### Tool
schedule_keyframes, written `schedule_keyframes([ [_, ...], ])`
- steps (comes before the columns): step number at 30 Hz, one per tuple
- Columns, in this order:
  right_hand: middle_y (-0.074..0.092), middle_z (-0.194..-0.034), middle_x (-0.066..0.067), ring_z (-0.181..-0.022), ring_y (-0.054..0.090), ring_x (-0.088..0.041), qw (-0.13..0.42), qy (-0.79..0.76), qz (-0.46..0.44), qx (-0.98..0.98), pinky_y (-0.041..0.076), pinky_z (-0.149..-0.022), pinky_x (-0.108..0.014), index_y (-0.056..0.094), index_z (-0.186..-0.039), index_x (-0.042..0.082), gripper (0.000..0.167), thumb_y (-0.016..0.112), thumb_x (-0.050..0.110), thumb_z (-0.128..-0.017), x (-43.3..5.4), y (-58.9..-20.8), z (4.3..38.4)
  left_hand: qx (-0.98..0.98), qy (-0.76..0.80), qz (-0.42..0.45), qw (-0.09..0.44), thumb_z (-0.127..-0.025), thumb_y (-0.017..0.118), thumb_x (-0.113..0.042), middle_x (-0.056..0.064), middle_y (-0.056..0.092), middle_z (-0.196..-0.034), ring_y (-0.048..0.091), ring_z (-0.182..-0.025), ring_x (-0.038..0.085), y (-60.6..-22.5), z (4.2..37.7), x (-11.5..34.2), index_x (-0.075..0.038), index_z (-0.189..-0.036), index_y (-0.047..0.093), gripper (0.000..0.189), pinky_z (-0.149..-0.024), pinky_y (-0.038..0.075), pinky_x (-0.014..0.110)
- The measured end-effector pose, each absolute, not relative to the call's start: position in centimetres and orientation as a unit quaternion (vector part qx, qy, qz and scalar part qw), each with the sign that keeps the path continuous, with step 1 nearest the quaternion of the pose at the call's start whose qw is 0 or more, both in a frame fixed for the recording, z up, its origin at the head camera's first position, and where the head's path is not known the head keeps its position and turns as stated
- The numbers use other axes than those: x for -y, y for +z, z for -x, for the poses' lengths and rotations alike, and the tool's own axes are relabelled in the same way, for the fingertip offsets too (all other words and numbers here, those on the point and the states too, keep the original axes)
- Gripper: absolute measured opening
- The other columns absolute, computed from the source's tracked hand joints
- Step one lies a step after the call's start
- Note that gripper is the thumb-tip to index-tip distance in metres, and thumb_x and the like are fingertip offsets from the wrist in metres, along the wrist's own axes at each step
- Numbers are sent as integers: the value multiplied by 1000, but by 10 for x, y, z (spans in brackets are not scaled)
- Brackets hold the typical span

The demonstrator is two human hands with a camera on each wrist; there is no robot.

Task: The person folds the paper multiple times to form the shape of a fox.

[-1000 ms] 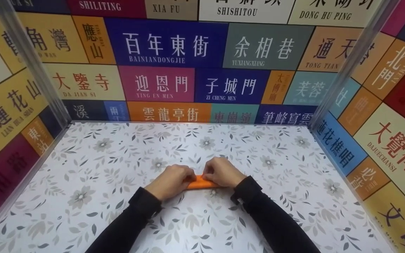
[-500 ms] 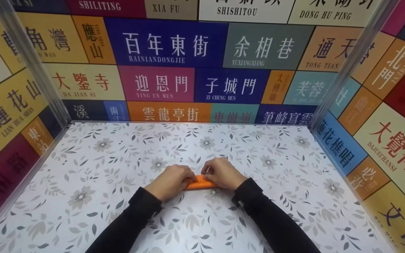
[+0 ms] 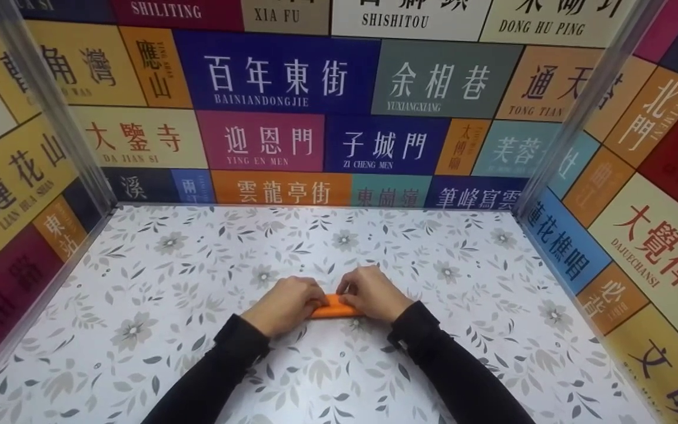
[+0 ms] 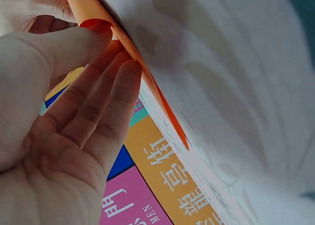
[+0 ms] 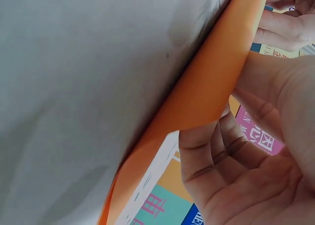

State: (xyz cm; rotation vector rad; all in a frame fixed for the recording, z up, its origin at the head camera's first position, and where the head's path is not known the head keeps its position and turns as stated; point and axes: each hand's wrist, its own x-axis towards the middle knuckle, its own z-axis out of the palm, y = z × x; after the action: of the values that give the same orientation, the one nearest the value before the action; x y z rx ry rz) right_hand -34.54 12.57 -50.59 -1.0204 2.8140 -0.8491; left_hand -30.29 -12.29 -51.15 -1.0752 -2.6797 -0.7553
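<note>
An orange sheet of paper [image 3: 333, 306], bent over along its length, lies on the table in front of the person. At its left end, the left hand [image 3: 285, 303] pinches the paper between thumb and fingers. The right hand [image 3: 375, 294] grips the right part, fingertips close to the middle. In the left wrist view, the curled paper edge [image 4: 91, 8] passes between thumb and fingers. From the right wrist, the paper [image 5: 206, 82] appears as a sloping flap, its raised edge held by thumb and fingers. Part of the sheet is hidden behind both hands.
A white tabletop [image 3: 209, 365] with grey flowers and leaves spreads around the hands. Coloured panels [image 3: 274, 73] with writing stand at the back and along both sides. Clear corner posts [image 3: 574, 112] rise at the back corners.
Both hands stay nearly in place on the orange paper. The right fingers shift slightly, and less of the paper's lower right edge shows than before. The head view moves a little.
</note>
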Motion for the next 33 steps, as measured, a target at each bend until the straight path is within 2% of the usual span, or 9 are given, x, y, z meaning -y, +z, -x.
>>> schedule_keyframes([
  [9,83,-90,-8,-79,68,-12,3,-267,329,-906,59,-75,-30,87,-105,5,9,90,3,-96,-125,-506,344,895,-249,363,76,-97,80,6,9,88,-107,85,-101,28,-512,302,122,-10,-109,93,24,-95,71,43],
  [15,85,-88,-6,-81,74,-17,-14,-259,348,-901,63,-80,-34,87,-93,7,9,88,-2,-92,-124,-506,344,894,-252,364,75,-97,80,5,9,88,-107,85,-102,28,-511,302,122,-11,-111,93,25,-96,71,43],
  [26,88,-87,-6,-79,76,-17,-15,-258,363,-895,64,-77,-33,91,-95,7,10,87,-2,-92,-124,-506,343,896,-260,354,67,-96,79,7,9,88,-108,85,-102,28,-512,301,121,-10,-113,93,27,-97,71,43],
  [33,87,-86,-6,-77,74,-16,-25,-263,356,-896,63,-75,-33,91,-92,6,10,87,-3,-91,-124,-504,342,897,-266,346,64,-98,80,4,10,89,-107,86,-102,29,-510,301,119,-6,-111,92,20,-97,71,45],
])
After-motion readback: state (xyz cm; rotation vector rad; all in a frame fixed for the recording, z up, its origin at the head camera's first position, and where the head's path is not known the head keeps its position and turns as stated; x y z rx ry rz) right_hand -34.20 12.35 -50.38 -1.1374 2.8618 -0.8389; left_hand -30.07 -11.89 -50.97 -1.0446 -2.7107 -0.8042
